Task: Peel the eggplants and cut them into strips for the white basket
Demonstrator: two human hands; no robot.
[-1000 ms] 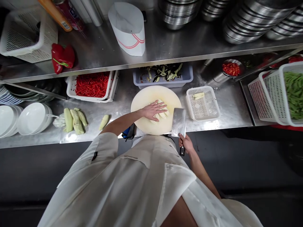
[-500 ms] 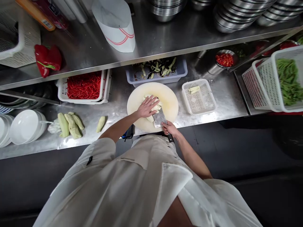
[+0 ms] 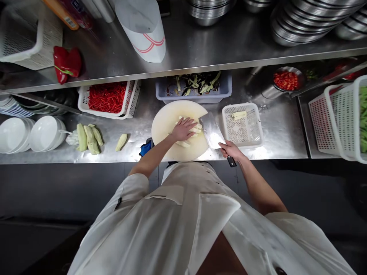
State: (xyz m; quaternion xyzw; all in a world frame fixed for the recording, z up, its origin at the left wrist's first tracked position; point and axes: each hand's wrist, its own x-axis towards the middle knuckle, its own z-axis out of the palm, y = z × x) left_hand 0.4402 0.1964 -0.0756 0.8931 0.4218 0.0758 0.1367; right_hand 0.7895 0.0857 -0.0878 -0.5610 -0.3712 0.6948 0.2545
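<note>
My left hand (image 3: pixel 183 130) lies with fingers spread over pale cut pieces of peeled eggplant (image 3: pixel 197 129) on the round cutting board (image 3: pixel 163 118). The palm hides part of the pile. My right hand (image 3: pixel 231 149) is closed around a cleaver (image 3: pixel 212 131), whose dark handle end pokes out below the fist. The wide blade is at the board's right edge, apart from the pieces, between the board and a white plastic basket (image 3: pixel 243 143). A few pale cut strips (image 3: pixel 239 115) lie in that basket.
Peeled eggplants (image 3: pixel 91 140) and one separate piece (image 3: pixel 122 142) lie on the counter at left. Behind the board stands a tub of peelings (image 3: pixel 194 98). Red chillies fill a basket (image 3: pixel 104 113). White bowls (image 3: pixel 46 133) stand far left. A steel shelf (image 3: pixel 195 68) overhangs the back.
My right hand has carried the cleaver rightward, off the eggplant pieces to the board's right edge. My left hand stays on the pile. The camera view has shifted slightly.
</note>
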